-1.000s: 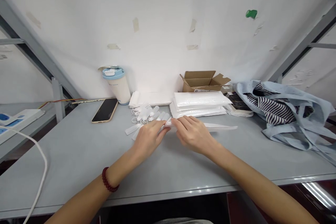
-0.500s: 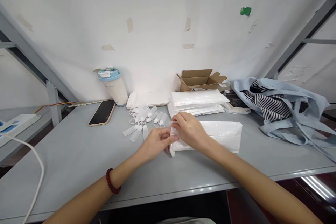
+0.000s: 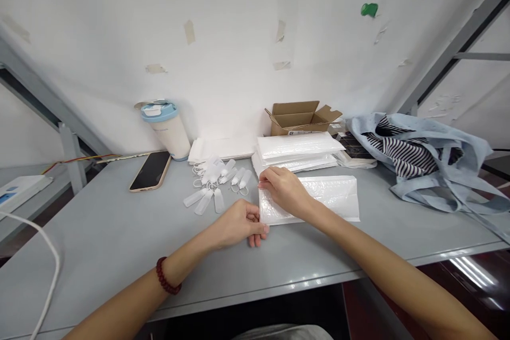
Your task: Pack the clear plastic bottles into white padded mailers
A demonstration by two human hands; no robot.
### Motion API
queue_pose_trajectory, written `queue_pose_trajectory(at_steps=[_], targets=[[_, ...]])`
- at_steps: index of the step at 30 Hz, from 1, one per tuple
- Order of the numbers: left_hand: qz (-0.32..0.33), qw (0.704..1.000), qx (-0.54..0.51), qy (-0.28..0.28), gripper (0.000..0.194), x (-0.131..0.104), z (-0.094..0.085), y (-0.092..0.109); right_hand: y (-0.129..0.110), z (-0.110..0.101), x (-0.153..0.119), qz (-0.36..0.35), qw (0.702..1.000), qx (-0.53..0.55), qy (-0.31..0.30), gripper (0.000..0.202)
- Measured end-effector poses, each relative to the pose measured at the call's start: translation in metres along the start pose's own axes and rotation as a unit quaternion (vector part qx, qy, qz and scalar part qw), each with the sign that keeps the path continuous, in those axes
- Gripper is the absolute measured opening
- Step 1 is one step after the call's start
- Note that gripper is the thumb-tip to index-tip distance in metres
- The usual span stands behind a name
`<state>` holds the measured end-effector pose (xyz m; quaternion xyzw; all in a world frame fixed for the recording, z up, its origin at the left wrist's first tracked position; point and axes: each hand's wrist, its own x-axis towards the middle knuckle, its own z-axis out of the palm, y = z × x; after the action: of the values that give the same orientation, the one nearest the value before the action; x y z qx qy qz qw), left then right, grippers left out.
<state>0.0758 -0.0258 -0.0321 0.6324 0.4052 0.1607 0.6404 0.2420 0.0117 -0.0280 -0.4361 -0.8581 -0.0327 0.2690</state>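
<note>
A white bubble mailer [image 3: 330, 196] lies flat on the grey table, its length running left to right. My right hand [image 3: 283, 189] reaches across its left part, with thumb and fingertips pinched at the upper left corner. At the lower left corner, my left hand [image 3: 244, 224] has its thumb on the edge and its fingers curled beside and beneath it. A red beaded bracelet [image 3: 167, 276] circles my left wrist. Several small translucent white tags with loops [image 3: 215, 172] lie just beyond my left hand. Behind the mailer sits a stack of similar white mailers [image 3: 298, 149].
An open cardboard box [image 3: 298, 119] stands against the wall. To the left are a phone [image 3: 150, 171] and a cream tumbler with a blue lid [image 3: 169, 130]. A light blue cloth bag [image 3: 442, 159] lies at the right. A white cable [image 3: 50, 276] crosses the left table edge.
The mailer now lies flatter, its left end no longer raised at the lower corner. My left hand has slid down to that corner, while my right hand stays at the upper left.
</note>
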Motion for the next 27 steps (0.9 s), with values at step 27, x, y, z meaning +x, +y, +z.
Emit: queue_pose_trajectory(at_steps=[27], targets=[[0.145,0.935,-0.017,0.322,0.029,0.002,0.011,-0.012,0.010,-0.017,0.002,0.132,0.985,0.113,0.019,0.009]])
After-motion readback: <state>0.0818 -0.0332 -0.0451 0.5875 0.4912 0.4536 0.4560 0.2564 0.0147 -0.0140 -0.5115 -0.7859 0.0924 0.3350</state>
